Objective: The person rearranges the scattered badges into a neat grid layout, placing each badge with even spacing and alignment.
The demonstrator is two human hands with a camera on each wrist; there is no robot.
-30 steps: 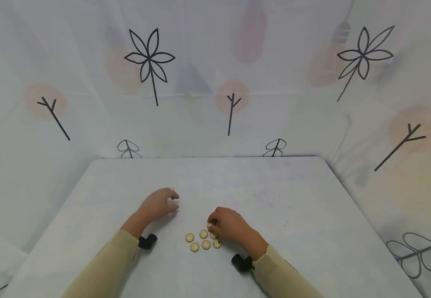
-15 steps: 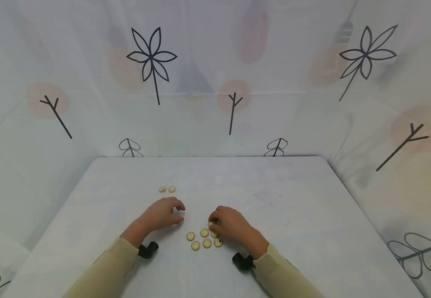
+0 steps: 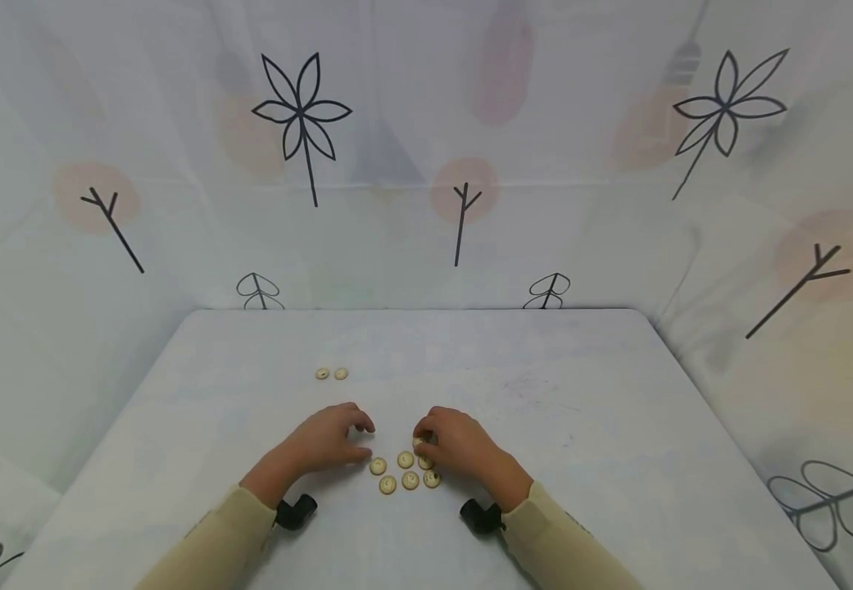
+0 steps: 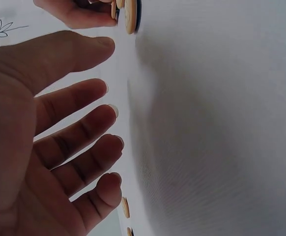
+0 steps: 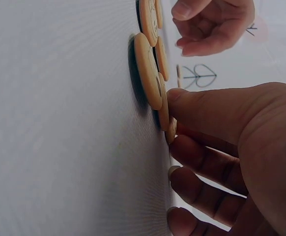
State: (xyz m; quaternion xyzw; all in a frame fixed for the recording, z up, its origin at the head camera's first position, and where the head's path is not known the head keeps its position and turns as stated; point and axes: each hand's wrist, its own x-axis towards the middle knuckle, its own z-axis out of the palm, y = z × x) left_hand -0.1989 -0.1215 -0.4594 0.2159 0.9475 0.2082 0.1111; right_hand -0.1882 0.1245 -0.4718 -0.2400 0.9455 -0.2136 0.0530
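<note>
Tan round discs [image 3: 410, 480], six in a close cluster, lie flat on a white tabletop [image 3: 581, 393] between a person's two hands. The right hand [image 3: 459, 442] pinches another disc [image 5: 171, 132] between thumb and forefinger at the cluster's far edge. The left hand [image 3: 325, 438] holds nothing, its fingers loosely spread, thumb near the leftmost disc. Farther off, a side-by-side pair of discs [image 3: 322, 374] rests beyond the left hand.
</note>
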